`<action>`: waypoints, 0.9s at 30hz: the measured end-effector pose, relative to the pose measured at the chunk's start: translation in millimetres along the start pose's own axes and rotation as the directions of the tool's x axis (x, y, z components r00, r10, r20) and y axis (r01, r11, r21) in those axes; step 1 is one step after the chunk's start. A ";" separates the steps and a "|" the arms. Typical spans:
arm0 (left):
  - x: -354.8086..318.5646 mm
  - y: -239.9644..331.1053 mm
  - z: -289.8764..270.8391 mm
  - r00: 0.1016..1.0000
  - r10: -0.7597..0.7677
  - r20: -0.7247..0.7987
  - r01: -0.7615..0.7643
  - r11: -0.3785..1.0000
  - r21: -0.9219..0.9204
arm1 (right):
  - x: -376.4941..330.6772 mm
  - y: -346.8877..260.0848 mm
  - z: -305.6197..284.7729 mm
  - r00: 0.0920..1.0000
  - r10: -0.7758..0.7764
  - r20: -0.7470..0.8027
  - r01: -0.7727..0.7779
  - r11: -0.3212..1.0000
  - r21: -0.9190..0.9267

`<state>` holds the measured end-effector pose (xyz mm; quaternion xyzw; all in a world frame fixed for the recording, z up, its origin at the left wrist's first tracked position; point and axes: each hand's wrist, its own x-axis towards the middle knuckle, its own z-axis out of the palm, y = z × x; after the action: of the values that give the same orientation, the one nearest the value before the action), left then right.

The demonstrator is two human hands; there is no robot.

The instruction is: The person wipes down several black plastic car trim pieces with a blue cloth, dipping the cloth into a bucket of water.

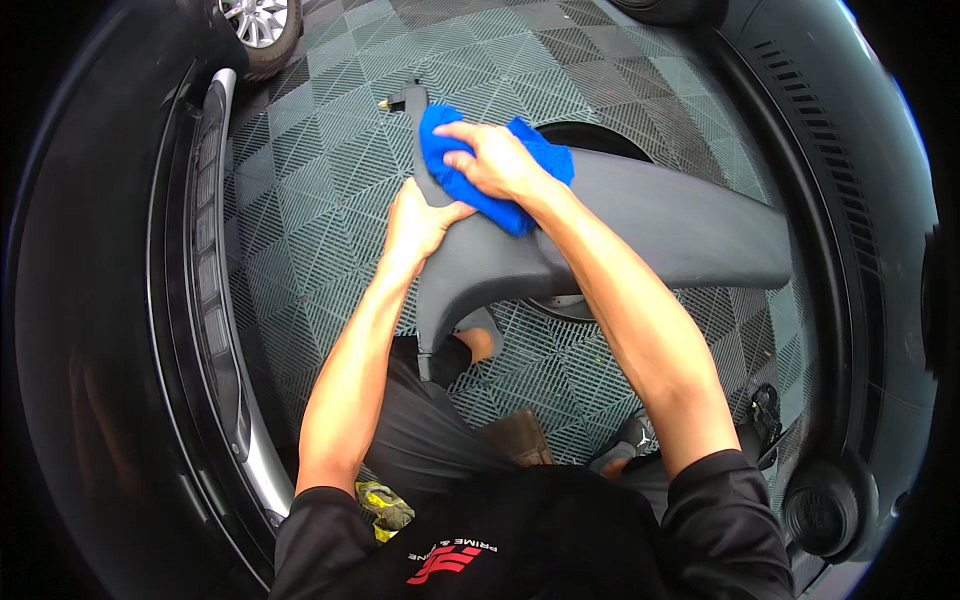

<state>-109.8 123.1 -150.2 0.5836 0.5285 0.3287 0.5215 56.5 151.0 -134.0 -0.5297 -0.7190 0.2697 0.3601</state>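
Note:
A large grey curved car trim panel lies across in front of me, with a narrow arm reaching up at its far left end. On that end is a bunched blue cloth. My right hand grips the cloth from above, thumb and fingers bent, and presses it on the panel. Just left of it, my left hand holds the panel's left edge, its thumb over the top near the cloth. The fingers of my left hand are partly hidden under the edge.
Beneath the panel stands a round black object, mostly covered. A dark car side with a silver side step runs along the left, and a wheel is at top left. At right is a dark vehicle part. A yellow-and-grey cloth lies by my left hip.

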 end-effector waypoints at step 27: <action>-121.5 159.7 67.2 0.913 0.257 0.317 -0.231 0.966 -0.120 | -432.0 -171.5 10.1 0.673 0.646 -0.361 -0.052 0.527 0.848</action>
<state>-30.6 5.3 6.7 0.6704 0.3433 0.3099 0.5803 28.5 -312.4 -108.3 -0.5174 -0.2232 0.4270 0.7072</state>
